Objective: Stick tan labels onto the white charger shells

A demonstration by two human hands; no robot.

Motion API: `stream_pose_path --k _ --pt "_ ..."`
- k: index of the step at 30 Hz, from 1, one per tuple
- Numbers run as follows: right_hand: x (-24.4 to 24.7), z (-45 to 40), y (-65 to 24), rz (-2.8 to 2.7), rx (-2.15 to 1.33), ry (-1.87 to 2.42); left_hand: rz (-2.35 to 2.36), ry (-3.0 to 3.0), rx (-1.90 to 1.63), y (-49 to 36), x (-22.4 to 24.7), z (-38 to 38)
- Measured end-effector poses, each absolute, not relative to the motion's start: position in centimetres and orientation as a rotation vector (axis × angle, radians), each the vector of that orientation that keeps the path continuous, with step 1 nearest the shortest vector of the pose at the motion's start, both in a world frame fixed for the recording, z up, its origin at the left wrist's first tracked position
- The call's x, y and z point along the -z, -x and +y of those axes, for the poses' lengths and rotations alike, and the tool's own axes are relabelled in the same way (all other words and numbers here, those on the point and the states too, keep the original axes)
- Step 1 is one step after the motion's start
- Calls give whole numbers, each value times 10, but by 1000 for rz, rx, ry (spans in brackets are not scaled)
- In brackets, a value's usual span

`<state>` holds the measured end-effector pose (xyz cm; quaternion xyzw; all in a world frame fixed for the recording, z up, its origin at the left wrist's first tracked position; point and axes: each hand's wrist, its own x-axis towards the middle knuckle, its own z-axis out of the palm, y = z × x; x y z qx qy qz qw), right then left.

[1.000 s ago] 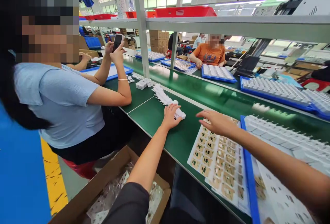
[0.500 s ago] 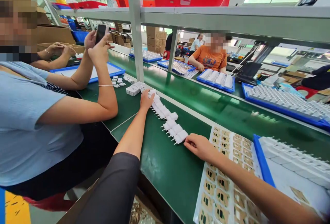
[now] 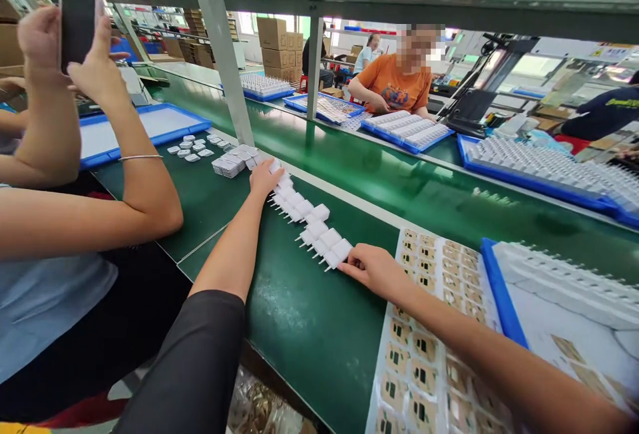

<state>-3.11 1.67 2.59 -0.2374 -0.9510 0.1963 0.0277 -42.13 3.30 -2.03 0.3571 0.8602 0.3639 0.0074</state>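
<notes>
A slanting row of white square pieces with thin pins [image 3: 299,210] lies on the green table [image 3: 294,307]. My left hand [image 3: 264,178] rests over the far end of the row, its fingers curled on the pieces there. At the near end, my right hand [image 3: 367,266] has its thumb and fingertips against the side of the last white piece [image 3: 342,252]. Beyond my left hand sits a block of stacked white pieces [image 3: 229,164]. Sheets of tan stickers [image 3: 422,347] lie under my right forearm.
On the left, a person's arms [image 3: 144,181] hold up a phone [image 3: 77,31] beside a blue-rimmed tray [image 3: 144,131]. Loose white caps [image 3: 192,156] lie nearby. A shelf post [image 3: 222,48] stands ahead. At right is a blue tray of white parts [image 3: 504,294]. Someone in orange [image 3: 397,81] sits opposite.
The view has tilted down and shifted right. Both my hands stay at the two ends of the row, which has hardly changed. The phone is still held up.
</notes>
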Motion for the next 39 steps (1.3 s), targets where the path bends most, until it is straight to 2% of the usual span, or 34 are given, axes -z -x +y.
stream_pose_path --k 16,22,28,33,36,39 --pt "-55 114 23 -2908 -851 952 2885 -709 -1304 375 10 61" --pt "-61 131 27 -2837 -1078 1005 2872 -592 -1409 376 15 64" --pt "-65 149 15 -2408 -1421 1130 2524 -464 -1801 371 -12 52" --pt "-90 182 -12 -1671 -1359 1078 1991 -563 -2151 317 -75 70" --pt "-110 198 -34 -1364 -1342 999 1502 -537 -2194 262 -91 80" --pt "-123 205 -54 -1197 -1357 939 1207 -429 -2138 209 -83 82"
